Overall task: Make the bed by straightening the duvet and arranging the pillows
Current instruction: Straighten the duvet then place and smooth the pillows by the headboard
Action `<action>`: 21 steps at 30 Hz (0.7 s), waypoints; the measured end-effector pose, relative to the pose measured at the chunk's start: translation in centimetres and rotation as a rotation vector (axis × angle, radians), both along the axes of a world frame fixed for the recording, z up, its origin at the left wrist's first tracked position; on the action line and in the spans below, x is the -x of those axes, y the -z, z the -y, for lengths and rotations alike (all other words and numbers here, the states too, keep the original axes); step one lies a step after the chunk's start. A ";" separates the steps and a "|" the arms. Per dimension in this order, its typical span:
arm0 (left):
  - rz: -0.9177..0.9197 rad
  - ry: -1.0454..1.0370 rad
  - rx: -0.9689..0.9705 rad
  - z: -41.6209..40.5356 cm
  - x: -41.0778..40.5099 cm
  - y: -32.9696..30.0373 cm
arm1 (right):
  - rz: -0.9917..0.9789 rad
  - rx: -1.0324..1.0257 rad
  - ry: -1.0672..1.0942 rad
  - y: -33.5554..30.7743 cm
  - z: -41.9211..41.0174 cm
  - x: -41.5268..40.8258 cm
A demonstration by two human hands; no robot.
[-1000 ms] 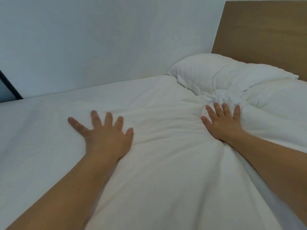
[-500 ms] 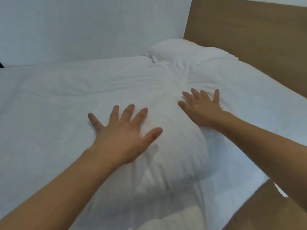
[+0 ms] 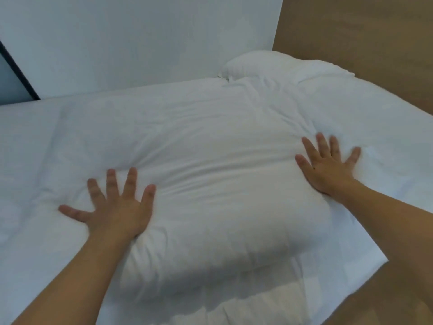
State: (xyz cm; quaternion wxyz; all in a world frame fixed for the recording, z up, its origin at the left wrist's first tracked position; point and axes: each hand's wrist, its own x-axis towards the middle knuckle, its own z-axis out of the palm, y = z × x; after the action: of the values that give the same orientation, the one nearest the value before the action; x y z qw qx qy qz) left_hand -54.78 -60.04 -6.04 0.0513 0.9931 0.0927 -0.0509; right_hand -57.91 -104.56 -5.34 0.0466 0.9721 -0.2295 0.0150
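Note:
A white duvet (image 3: 70, 146) covers the bed and bulges over a puffy mound (image 3: 222, 184) in the middle of the view. My left hand (image 3: 117, 207) lies flat on the mound's left side with fingers spread. On the right side my right hand (image 3: 328, 165) presses down, also flat with fingers splayed. A white pillow (image 3: 269, 64) lies farther back against the wooden headboard (image 3: 363, 38), partly tucked under the duvet.
A pale wall (image 3: 140, 43) runs along the far side of the bed. A dark frame edge (image 3: 16, 71) shows at the far left. Brown wooden floor (image 3: 386, 296) appears at the bottom right, past the bed's near corner.
Both hands have slid apart across the mound: the left one moved left and nearer, the right one farther right. The view has shifted back so more of the bed's near corner shows.

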 end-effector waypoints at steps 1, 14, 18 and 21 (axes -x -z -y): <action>-0.005 -0.004 0.010 0.1 -0.1 0.3 | -0.010 -0.003 0.002 0.3 -0.1 -0.1; 0.214 0.414 0.072 13.8 5.8 -10.4 | 0.199 -0.174 -0.189 -9.8 -6.1 7.8; 0.344 0.606 0.036 20.7 11.5 -13.3 | 0.265 -0.153 -0.235 -13.5 -4.6 14.9; 0.419 0.694 0.016 24.6 13.9 -13.9 | 0.295 -0.187 -0.160 -15.2 -0.5 19.0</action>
State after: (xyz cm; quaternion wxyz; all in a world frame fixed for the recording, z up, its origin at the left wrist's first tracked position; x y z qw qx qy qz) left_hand -68.69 -84.59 7.87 0.0567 0.9539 -0.2608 0.1374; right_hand -76.93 -104.06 9.82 -0.0793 0.9746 -0.1560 0.1398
